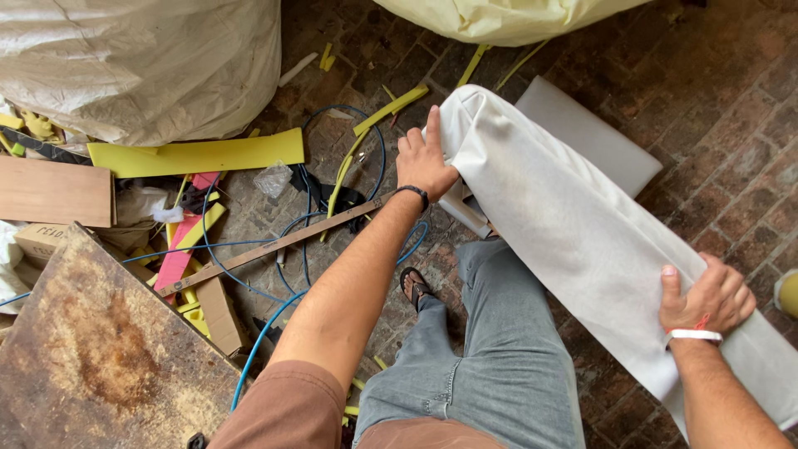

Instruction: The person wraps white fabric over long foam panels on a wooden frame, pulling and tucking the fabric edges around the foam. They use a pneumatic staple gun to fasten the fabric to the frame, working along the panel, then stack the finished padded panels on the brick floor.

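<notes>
While we look down from the head camera, we see both hands gripping one long white fabric sheet (pixel 573 224), which is draped across our lap and runs from the upper middle down to the lower right above the brick floor (pixel 723 100). Our left hand (pixel 422 160) is closed on the sheet's far upper end, fingers pressed flat over the folded edge, and our right hand (pixel 706 299) is clenched on a gathered bunch of it near the lower end. To handle this well, we judge that both grips should stay firm and the fabric taut between them, so that the loose lower end does not drag over the dusty bricks. One white foam slab (pixel 590 133) lies on the floor just behind the sheet. We count two big bags, a cream one (pixel 141 62) at upper left and a yellowish one (pixel 499 17) at the top. One wide yellow foam strip (pixel 199 155) lies below the cream bag, with several thinner yellow offcuts scattered around it, too many and too tangled to count. One blue hose (pixel 274 320) loops across the floor, and one wooden batten (pixel 274 245) lies slantwise over it. One rusty brown surface (pixel 100 349) fills the lower left, and one sandal (pixel 416 287) shows beside our jeans (pixel 499 349).
</notes>
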The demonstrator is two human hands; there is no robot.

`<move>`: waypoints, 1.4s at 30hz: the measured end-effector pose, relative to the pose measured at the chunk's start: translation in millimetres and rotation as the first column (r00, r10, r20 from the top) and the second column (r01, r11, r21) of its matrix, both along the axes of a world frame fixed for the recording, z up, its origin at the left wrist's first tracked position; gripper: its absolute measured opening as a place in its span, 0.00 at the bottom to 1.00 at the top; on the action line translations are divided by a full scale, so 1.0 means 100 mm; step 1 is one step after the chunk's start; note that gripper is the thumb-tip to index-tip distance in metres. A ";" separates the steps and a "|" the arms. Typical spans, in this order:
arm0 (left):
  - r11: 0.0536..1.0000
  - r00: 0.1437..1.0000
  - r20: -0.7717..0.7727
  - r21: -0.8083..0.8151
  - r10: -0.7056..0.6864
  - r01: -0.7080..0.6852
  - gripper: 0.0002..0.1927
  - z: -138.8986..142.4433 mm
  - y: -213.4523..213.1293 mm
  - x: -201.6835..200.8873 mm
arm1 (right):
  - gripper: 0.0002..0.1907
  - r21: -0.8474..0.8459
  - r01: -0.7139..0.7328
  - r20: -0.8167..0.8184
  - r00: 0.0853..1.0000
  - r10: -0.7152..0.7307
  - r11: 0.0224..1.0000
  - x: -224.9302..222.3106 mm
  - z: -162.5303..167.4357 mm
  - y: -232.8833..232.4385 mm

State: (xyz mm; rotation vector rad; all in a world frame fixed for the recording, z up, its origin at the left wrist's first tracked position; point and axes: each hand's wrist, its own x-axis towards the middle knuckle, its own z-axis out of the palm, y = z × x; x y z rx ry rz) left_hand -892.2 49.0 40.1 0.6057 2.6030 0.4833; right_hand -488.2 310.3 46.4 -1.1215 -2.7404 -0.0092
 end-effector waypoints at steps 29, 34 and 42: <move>0.599 0.474 0.864 0.473 -0.170 -0.646 0.27 0.65 -0.85 -0.18 | 0.11 -0.163 -0.815 -0.462 0.561 0.687 0.556 -2.95 1.11 -1.59; 0.897 0.503 0.857 0.131 0.112 -0.423 0.40 0.23 -0.52 -0.36 | 0.10 -0.178 -0.846 -0.487 0.520 0.702 0.503 -2.91 1.05 -1.81; 0.805 0.399 0.908 0.141 0.126 -0.576 0.25 -0.04 -0.43 -0.25 | 0.07 -0.231 -0.879 -0.473 0.477 0.741 0.418 -2.93 0.99 -1.99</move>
